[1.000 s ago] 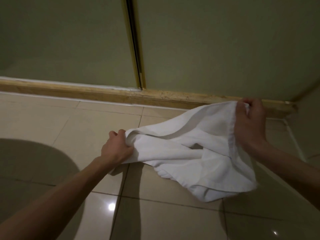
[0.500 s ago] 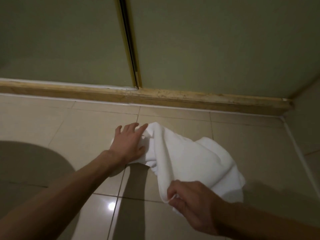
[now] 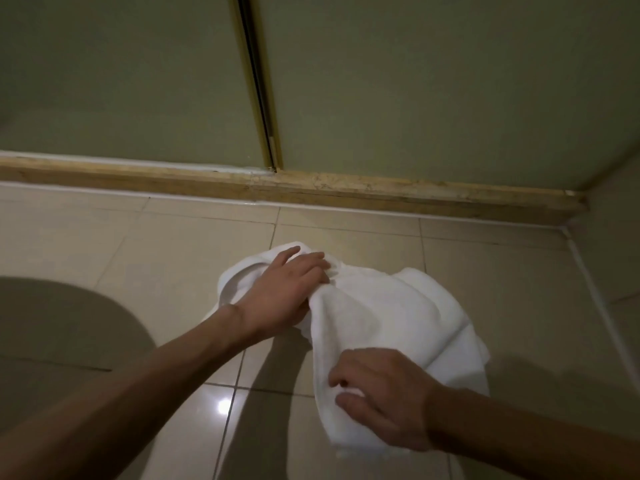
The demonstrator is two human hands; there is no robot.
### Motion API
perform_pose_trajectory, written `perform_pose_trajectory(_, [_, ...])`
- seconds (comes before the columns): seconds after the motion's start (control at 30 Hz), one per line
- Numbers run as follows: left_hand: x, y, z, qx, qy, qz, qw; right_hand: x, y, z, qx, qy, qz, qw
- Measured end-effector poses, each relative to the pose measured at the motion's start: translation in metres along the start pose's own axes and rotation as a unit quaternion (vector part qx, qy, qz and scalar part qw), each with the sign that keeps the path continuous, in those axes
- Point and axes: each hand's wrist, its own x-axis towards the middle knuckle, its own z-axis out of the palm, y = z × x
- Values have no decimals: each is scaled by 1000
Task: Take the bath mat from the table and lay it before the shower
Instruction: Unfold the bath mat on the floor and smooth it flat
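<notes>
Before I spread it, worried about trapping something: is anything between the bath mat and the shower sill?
Nothing visible: bare floor tiles separate the bath mat from the shower sill. Left hand and right hand both hold the mat.

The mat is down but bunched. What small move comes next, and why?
Probably pull the hands apart to spread it flat: the bath mat lies crumpled before the shower threshold, with the left hand gripping a far fold and the right hand pinching the near edge.
</notes>
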Motion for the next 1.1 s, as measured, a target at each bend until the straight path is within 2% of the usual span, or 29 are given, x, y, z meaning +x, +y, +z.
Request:
perform_pose_trajectory(0.07, [-7, 8, -7, -33, 30, 28, 999, -2, 5, -5, -43, 108, -10, 993])
perform_pose_trajectory(0.13, [-18, 18, -10, -44, 34, 65, 996, 0, 15, -12, -121, 217, -5, 969])
perform_pose_trajectory(0.23, [-35, 32, -5, -32, 27, 114, 993, 8, 37, -32, -75, 277, 61, 956])
perform_pose_trajectory(0.3, [-43, 40, 2, -16, 21, 157, 987, 14, 56, -42, -97, 267, 114, 952])
perform_pose_trajectory(0.4, [-53, 50, 14, -9, 3, 207, 978, 16, 81, -47, -118, 184, 166, 962])
perform_pose_trajectory(0.53, [-62, 53, 22, -2, -44, 208, 977, 18, 89, -46, -126, 90, 163, 974])
perform_pose_trajectory(0.63, [-63, 53, 17, -35, -91, 186, 978, 16, 87, -40, -158, 43, 129, 978])
perform_pose_trajectory(0.73, [-62, 50, 8, -112, -100, 148, 977, 11, 83, -37, -152, 52, 98, 982])
perform_pose_trajectory(0.8, [-57, 43, 5, -139, -70, 62, 986, 10, 76, -35, -142, 77, 80, 984])
perform_pose_trajectory(0.87, [-45, 32, 5, -128, -41, -60, 989, 10, 69, -33, -141, 98, 52, 984])
perform_pose_trajectory(0.9, [-37, 25, 5, -114, -59, -116, 985, 10, 67, -33, -142, 105, 42, 983])
perform_pose_trajectory(0.97, [-22, 11, 6, -79, -152, -182, 968, 11, 63, -34, -144, 118, 31, 982])
perform_pose_trajectory(1.03, [-11, 1, 7, -64, -241, -203, 947, 12, 60, -38, -143, 139, 16, 980])
perform_pose_trajectory(1.1, [-7, -3, 8, -79, -259, -209, 940, 12, 59, -40, -148, 150, 4, 978])
